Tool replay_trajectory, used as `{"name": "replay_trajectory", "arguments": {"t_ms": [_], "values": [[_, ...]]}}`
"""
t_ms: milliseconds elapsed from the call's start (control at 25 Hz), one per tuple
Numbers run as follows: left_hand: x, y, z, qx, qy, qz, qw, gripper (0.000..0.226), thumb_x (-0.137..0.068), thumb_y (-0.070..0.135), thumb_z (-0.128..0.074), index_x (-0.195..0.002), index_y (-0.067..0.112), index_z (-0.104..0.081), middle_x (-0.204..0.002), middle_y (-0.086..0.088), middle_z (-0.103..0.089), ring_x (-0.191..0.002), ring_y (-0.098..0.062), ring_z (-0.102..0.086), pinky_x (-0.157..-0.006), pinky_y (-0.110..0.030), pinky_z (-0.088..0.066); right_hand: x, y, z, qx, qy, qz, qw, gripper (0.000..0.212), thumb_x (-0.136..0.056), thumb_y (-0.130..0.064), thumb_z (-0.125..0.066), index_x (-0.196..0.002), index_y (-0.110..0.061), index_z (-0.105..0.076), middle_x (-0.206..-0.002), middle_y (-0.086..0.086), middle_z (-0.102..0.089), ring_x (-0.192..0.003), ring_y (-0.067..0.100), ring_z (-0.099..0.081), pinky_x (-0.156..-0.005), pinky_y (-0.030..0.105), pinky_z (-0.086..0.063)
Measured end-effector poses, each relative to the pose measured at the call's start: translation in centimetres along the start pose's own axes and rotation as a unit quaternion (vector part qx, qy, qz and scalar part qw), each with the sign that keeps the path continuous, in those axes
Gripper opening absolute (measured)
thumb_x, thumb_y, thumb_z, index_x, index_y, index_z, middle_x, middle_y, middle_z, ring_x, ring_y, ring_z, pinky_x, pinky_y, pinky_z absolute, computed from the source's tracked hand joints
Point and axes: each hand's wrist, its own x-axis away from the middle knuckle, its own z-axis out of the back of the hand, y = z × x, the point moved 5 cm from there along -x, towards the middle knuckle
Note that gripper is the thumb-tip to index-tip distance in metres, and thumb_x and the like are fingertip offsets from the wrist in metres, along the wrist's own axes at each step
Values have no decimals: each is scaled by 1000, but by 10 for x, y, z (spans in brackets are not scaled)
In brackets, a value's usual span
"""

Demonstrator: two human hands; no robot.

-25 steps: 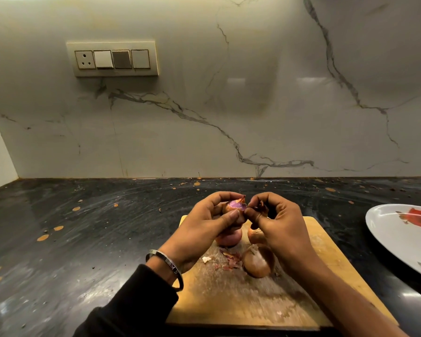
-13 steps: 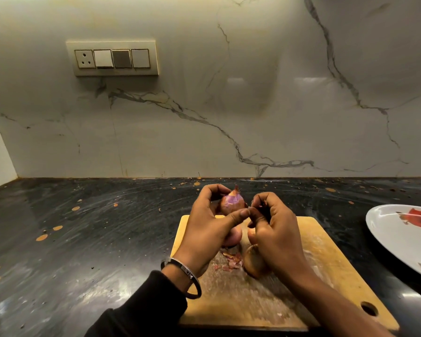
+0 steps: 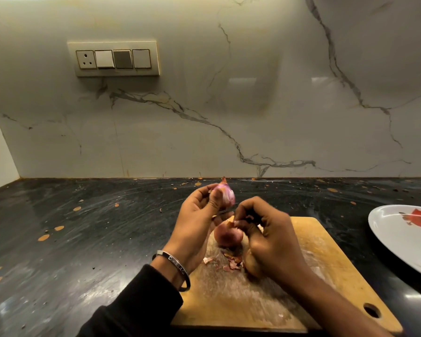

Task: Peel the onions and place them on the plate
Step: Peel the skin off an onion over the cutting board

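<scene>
My left hand (image 3: 197, 220) grips a small purple, partly peeled onion (image 3: 226, 194) and holds it up above the wooden cutting board (image 3: 326, 259). My right hand (image 3: 270, 237) hovers just right of it, fingers curled and pinching bits of dry peel (image 3: 249, 218). A reddish onion (image 3: 227, 235) lies on the board under my hands. A brown unpeeled onion (image 3: 252, 265) sits beside it, half hidden by my right hand. Peel scraps (image 3: 231, 261) lie on the board. The white plate (image 3: 394, 237) with a red print is at the right edge.
The board lies on a dark speckled stone counter (image 3: 83, 239). A marble wall (image 3: 229, 105) with a switch panel (image 3: 113, 59) stands behind it. A hanging hole (image 3: 371, 310) marks the board's near right corner.
My left hand has lifted the onion higher and away from my right hand. My right hand has dropped lower, pulling peel off. The view has shifted slightly.
</scene>
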Motion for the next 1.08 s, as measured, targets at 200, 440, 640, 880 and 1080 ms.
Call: {"name": "replay_trajectory", "arguments": {"t_ms": [200, 440, 640, 880, 1080], "values": [[-4, 5, 8, 60, 14, 23, 998, 42, -81, 28, -61, -114, 4, -63, -107, -16, -72, -95, -26, -71, -83, -34, -60, -2, -7, -5, 95, -83, 56, 990, 34, -85, 10, -66, -98, -21, -71, -98, -13, -65, -92, 5, -62, -76, 15, -50], [-5, 6, 7, 76, 10, 31, 997, 40, -83, 28, -57, -114, 5, -62, -108, -20, -71, -100, -33, -70, -89, -41, -56, 2, -5, -12, 133, -184, 58, 972, 20, -83, -11, -76, -96, -26, -75, -99, -18, -69, -98, 2, -60, -83, 22, -51], [-3, 5, 1, 53, -19, 33, 998, 41, -85, 30, -57, -114, 1, -61, -105, -20, -72, -97, -29, -71, -85, -36, -59, -8, -6, 18, 100, 55, 53, 992, 24, -78, -13, -83, -97, -21, -70, -94, -14, -66, -91, 6, -64, -74, 26, -53], [2, 0, -5, -28, -73, 40, 996, 46, -84, 29, -62, -123, 4, -59, -115, -19, -70, -110, -32, -66, -92, -39, -56, -7, -7, 20, 102, 86, 49, 990, 32, -77, -10, -83, -104, -16, -68, -102, -8, -65, -95, 5, -64, -78, 23, -57], [3, -2, -5, -59, -81, 36, 994, 46, -81, 29, -64, -121, 6, -60, -111, -15, -72, -103, -27, -69, -87, -36, -59, -7, -7, 20, 113, 83, 48, 989, 30, -73, -3, -85, -93, -16, -67, -92, -8, -64, -85, 7, -63, -71, 23, -54]]}}
